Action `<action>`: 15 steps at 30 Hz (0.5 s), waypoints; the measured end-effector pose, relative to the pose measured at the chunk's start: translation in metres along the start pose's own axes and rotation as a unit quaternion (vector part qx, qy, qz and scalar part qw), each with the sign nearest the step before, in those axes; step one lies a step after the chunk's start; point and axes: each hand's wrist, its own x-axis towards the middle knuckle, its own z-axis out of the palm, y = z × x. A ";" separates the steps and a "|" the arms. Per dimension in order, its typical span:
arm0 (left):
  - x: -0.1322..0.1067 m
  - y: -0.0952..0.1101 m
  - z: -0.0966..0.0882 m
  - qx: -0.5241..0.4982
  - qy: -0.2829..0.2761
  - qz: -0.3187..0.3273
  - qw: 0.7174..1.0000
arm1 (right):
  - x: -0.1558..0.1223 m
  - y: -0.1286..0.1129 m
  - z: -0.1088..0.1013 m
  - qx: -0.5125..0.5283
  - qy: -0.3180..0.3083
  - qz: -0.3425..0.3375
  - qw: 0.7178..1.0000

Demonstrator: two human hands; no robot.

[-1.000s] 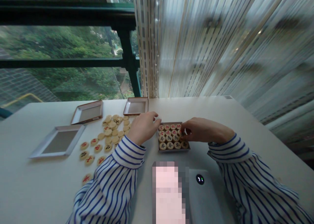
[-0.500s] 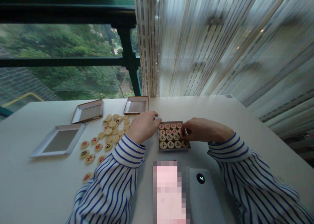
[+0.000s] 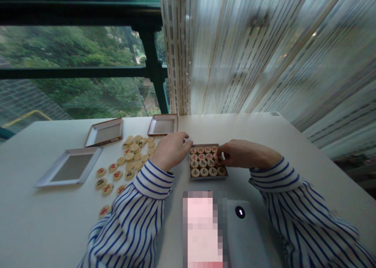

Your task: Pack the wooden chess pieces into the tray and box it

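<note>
Hiding some loose discs (image 3: 130, 165): left sleeve (image 3: 129, 221); trays (image 3: 163, 125) nearby.

Wearer: long-sleeved top, white woven-looking fabric with narrow dark-blue stripes. Left sleeve (image 3: 126, 229) and right sleeve (image 3: 311, 221) match: same base colour, same stripe. Cut is loose; fabric bunches into soft folds, so the stripes bend and break at the creases. Main sleeve stripes run roughly lengthwise, slanting where the cloth folds. Left cuff (image 3: 154, 180) and right cuff (image 3: 276, 176) are wide bands with stripes turned crosswise, wrapping the wrist. Sleeves puff out fuller just behind the cuffs. Left hand (image 3: 172, 150) and right hand (image 3: 245, 153) are bare.
</note>
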 end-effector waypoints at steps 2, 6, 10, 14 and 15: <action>0.000 0.000 0.000 0.001 0.000 -0.002 1.000 | 0.000 -0.001 0.000 0.001 0.000 -0.007 1.000; 0.000 0.000 0.000 0.001 0.000 0.000 1.000 | 0.000 0.000 0.001 0.003 0.002 -0.013 1.000; 0.000 -0.001 0.000 -0.003 -0.001 0.002 1.000 | 0.000 0.001 0.002 0.002 0.004 -0.019 1.000; 0.000 0.000 -0.001 -0.003 -0.008 -0.002 1.000 | 0.000 0.000 0.002 0.003 0.002 -0.015 1.000; 0.000 0.000 -0.001 -0.004 -0.010 -0.002 1.000 | 0.000 0.000 0.002 0.006 0.000 -0.013 1.000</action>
